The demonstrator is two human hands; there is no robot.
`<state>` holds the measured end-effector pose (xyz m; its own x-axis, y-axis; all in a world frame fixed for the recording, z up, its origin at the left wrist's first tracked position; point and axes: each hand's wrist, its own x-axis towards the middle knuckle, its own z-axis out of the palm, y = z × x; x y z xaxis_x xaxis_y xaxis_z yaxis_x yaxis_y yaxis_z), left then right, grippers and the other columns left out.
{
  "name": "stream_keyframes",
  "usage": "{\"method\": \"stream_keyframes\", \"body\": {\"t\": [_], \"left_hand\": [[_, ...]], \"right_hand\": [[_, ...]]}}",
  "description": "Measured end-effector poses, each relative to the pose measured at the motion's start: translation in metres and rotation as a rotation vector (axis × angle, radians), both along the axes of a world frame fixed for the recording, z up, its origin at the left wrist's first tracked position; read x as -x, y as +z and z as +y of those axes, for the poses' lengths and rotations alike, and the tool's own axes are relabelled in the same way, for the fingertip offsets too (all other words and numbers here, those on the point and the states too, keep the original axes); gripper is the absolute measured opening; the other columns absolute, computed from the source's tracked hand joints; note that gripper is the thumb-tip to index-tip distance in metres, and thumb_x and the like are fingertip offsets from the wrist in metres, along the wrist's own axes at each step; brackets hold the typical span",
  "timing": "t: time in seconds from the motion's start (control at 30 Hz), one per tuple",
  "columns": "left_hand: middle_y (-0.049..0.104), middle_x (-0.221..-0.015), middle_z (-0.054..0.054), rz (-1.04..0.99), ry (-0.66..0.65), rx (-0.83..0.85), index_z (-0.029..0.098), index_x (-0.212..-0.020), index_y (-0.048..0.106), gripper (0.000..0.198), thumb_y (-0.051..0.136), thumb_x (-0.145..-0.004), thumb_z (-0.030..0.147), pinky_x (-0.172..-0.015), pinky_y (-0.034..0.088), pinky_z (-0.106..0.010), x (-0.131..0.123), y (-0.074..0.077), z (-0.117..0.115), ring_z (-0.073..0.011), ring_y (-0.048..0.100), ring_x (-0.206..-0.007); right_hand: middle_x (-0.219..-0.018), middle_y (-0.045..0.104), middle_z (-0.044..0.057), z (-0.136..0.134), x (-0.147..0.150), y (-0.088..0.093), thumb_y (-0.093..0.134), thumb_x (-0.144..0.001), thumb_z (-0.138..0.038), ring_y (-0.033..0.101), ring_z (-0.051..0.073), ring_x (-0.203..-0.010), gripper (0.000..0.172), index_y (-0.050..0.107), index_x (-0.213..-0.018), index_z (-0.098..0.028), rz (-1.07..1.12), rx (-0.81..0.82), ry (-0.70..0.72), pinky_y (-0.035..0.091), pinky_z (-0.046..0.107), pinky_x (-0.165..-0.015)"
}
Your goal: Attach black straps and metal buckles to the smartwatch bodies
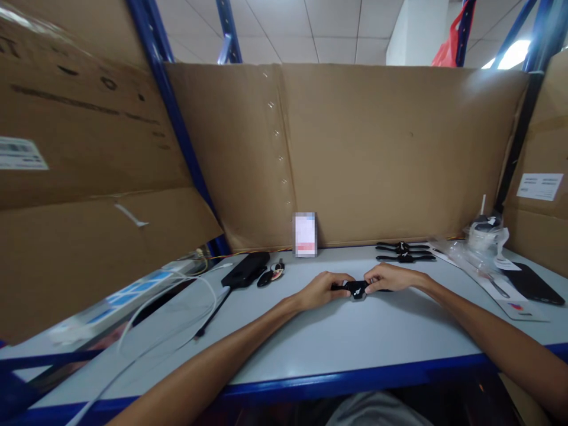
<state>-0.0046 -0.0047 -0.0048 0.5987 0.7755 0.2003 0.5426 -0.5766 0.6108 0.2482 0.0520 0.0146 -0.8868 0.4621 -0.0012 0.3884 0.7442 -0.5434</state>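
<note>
Clock read from the watch-like device (357, 288), 12 pointing at the cardboard back panel (355, 154). Device is on or just above the grey tabletop (337, 343); contact can't be confirmed. Left hand (326, 289) at 9 o'clock, right hand (385, 276) between 2 and 3. Both have fingers curled in, thumb and fingertips pinching its two ends, strap included; dark case shows in the gap, a bit of black strap pokes out past the right hand toward 3. Grip force not readable.

Handling, judged by looks: light, one hand could carry it. Case likely rigid, straps likely flexible, so holding by strap alone would let the body swing. Dark face looks smooth, probably slick and scratch-prone; keep nails off it. Best hold: case side edges at 9 and 3, or right where straps meet case, as the person has it. Grey edge at 6 is too small to identify; treat as delicate.

Similar black bands (403, 252) lie flat between 1 and 2, well apart from the hands. Upright screen (305, 235) between 10 and 11, content pixelated. Black phone (535, 284) out at 3.
</note>
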Motion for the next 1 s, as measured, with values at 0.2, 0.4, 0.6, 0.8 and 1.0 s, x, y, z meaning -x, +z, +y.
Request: {"method": "stream_keyframes", "body": {"t": [0.2, 0.4, 0.6, 0.8, 1.0], "left_hand": [[0.075, -0.099, -0.008, -0.182, -0.055, 0.203, 0.010, -0.121, 0.071, 0.053, 0.067, -0.085, 0.050, -0.082, 0.048, -0.029, -0.0030, -0.0027, 0.0010, -0.0238, 0.065, -0.091], [0.073, -0.117, -0.011, -0.264, -0.095, 0.265, 0.011, -0.128, 0.068, 0.057, 0.070, -0.084, 0.048, -0.096, 0.047, -0.036, -0.0030, -0.0059, 0.0024, -0.0278, 0.066, -0.105], [0.073, -0.117, -0.012, -0.270, -0.098, 0.268, 0.010, -0.126, 0.069, 0.057, 0.069, -0.084, 0.050, -0.095, 0.048, -0.035, -0.0037, -0.0046, 0.0015, -0.0282, 0.067, -0.104], [0.074, -0.114, -0.011, -0.230, -0.085, 0.238, 0.011, -0.124, 0.070, 0.055, 0.067, -0.086, 0.050, -0.090, 0.049, -0.033, -0.0048, -0.0012, -0.0003, -0.0277, 0.067, -0.101], [0.074, -0.114, -0.010, -0.234, -0.077, 0.219, 0.012, -0.124, 0.071, 0.053, 0.067, -0.085, 0.048, -0.091, 0.049, -0.034, -0.0048, -0.0025, 0.0000, -0.0282, 0.067, -0.102]], "right_hand": [[-0.060, 0.039, -0.006, 0.0010, 0.0005, -0.0012, 0.059, -0.086, -0.051, 0.036, 0.010, -0.059, 0.038, 0.052, -0.069, -0.016, 0.013, -0.003, 0.006, 0.023, 0.023, -0.056], [-0.060, 0.040, -0.006, -0.0002, 0.0010, -0.0010, 0.060, -0.086, -0.047, 0.037, 0.009, -0.059, 0.035, 0.055, -0.070, -0.016, 0.010, -0.023, -0.006, 0.024, 0.023, -0.056], [-0.061, 0.042, -0.006, -0.0009, 0.0013, -0.0008, 0.062, -0.085, -0.046, 0.038, 0.009, -0.059, 0.035, 0.055, -0.070, -0.016, 0.017, -0.023, 0.006, 0.024, 0.023, -0.057], [-0.061, 0.043, -0.006, -0.0010, 0.0018, -0.0003, 0.062, -0.086, -0.042, 0.038, 0.010, -0.060, 0.030, 0.058, -0.072, -0.015, -0.009, -0.025, -0.014, 0.024, 0.023, -0.057], [-0.063, 0.045, -0.005, -0.0041, 0.0009, 0.0021, 0.060, -0.088, -0.042, 0.037, 0.010, -0.061, 0.031, 0.058, -0.073, -0.015, -0.028, -0.028, -0.012, 0.023, 0.023, -0.057]]}}
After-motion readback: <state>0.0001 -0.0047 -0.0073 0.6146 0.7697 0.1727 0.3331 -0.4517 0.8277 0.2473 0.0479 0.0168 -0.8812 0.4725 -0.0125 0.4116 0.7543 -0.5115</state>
